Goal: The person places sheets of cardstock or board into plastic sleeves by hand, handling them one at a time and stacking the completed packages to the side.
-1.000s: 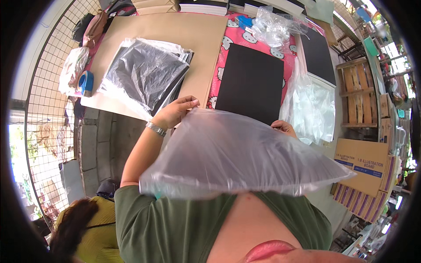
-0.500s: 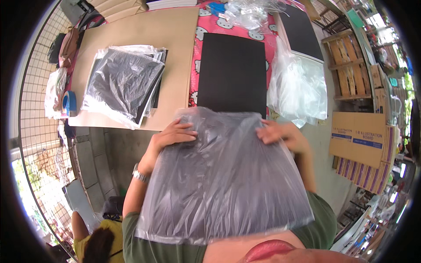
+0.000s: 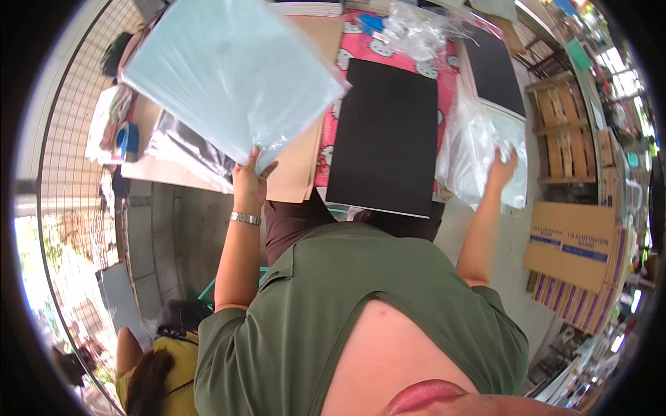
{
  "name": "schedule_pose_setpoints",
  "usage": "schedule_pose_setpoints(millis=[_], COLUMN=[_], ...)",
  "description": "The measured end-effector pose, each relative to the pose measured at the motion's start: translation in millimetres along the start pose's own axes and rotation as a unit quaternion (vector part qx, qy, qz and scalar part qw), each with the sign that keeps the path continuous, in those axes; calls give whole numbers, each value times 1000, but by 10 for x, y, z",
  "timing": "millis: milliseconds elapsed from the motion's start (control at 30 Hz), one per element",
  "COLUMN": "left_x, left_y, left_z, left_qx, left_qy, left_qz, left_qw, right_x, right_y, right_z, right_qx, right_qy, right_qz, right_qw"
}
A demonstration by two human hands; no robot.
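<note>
My left hand (image 3: pixel 251 179) pinches the lower corner of a pale, plastic-wrapped board (image 3: pixel 232 76), which is raised and tilted above the far left of the table. Beneath it, a pile of bagged black boards (image 3: pixel 187 149) is partly covered. My right hand (image 3: pixel 504 168) lies over a stack of clear plastic bags (image 3: pixel 475 152) on the right, its fingers apart and nothing visibly gripped. Between my two hands, a black board (image 3: pixel 385 135) rests at the table's near edge, its white edge showing.
Brown cardboard (image 3: pixel 295 173) lies under the bagged pile, near a roll of blue tape (image 3: pixel 127 142). More black board (image 3: pixel 492 69) sits at the far right, beside crumpled clear plastic (image 3: pixel 416 31). Cardboard boxes (image 3: pixel 569 243) and a wooden pallet (image 3: pixel 560 128) stand farther right. Another person (image 3: pixel 166 374) is at lower left.
The bagged board has gone from in front of my chest to the far left, its pale face now showing. My right hand has let go and moved right to the clear bags.
</note>
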State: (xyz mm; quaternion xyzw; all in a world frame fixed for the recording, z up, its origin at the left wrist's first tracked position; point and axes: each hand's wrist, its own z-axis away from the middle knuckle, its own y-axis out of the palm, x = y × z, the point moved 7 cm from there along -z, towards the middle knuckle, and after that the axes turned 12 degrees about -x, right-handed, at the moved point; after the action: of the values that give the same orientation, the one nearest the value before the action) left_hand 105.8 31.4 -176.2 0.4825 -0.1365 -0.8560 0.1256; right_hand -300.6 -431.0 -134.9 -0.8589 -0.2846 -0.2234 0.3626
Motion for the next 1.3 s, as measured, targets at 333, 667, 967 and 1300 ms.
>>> schedule_pose_setpoints(millis=[333, 667, 967, 1300], left_x=[209, -121, 56, 245], left_y=[-901, 166, 802, 934], left_z=[-557, 795, 1023, 1110], left_qx=[-165, -52, 175, 249], left_qy=[-73, 319, 345, 247], left_qz=[93, -396, -383, -324], left_qw=[979, 860, 839, 878], right_x=[58, 159, 379, -662], right_y=[-90, -307, -429, 411], right_z=[242, 288, 501, -38], right_qx=[123, 43, 402, 323], right_qy=[85, 73, 74, 151], right_qz=[-91, 33, -77, 38], right_qw=[984, 996, 909, 933])
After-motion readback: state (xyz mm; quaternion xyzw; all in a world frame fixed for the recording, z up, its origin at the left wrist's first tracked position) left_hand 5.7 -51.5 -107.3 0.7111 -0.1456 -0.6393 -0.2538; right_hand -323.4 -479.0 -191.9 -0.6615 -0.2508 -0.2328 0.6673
